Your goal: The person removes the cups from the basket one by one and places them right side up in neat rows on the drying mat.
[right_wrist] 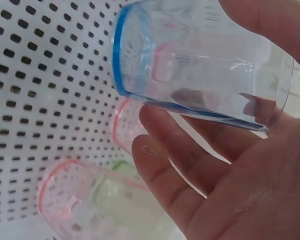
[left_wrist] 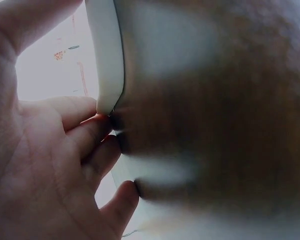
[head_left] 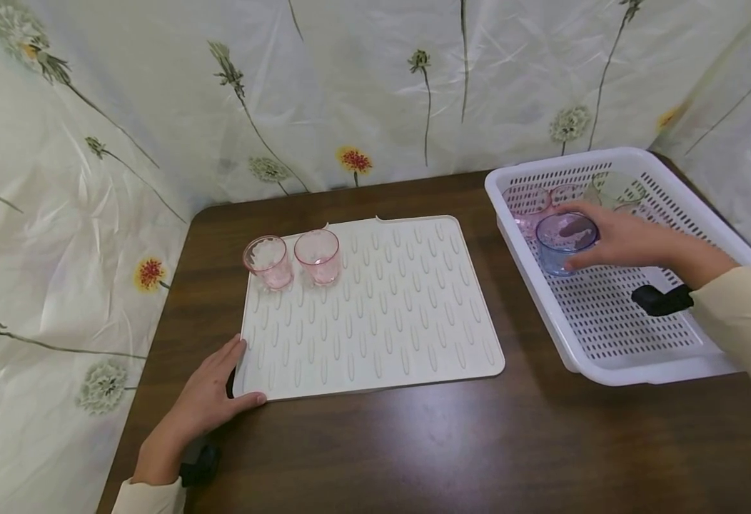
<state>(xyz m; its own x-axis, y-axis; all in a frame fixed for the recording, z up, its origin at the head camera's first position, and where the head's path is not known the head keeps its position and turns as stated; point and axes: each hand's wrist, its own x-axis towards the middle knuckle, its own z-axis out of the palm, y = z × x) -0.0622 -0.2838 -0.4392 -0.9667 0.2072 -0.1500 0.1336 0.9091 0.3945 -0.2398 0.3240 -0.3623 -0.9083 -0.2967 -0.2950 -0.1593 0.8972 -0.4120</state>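
Note:
My right hand [head_left: 629,235] holds a clear blue-rimmed glass [head_left: 562,250] between thumb and fingers, inside the white plastic basket [head_left: 581,360]. The right wrist view shows the thumb on one side of that glass and fingers along the other. Pink and green glasses [right_wrist: 70,200] sit near it in the basket, partly hidden by the hand in the head view. At the near left corner of a white ridged drying mat [head_left: 382,307], my left hand [head_left: 205,396] rests with its fingers and thumb spread against the edges. Two pink-rimmed glasses [head_left: 318,257] stand side by side on the mat's far left corner.
A dark brown wooden table [head_left: 414,450] carries the mat and, to its right, the perforated basket. Behind and to the left hangs a pale flower-patterned sheet [head_left: 375,93]. Each wrist bears a black strap [head_left: 661,300].

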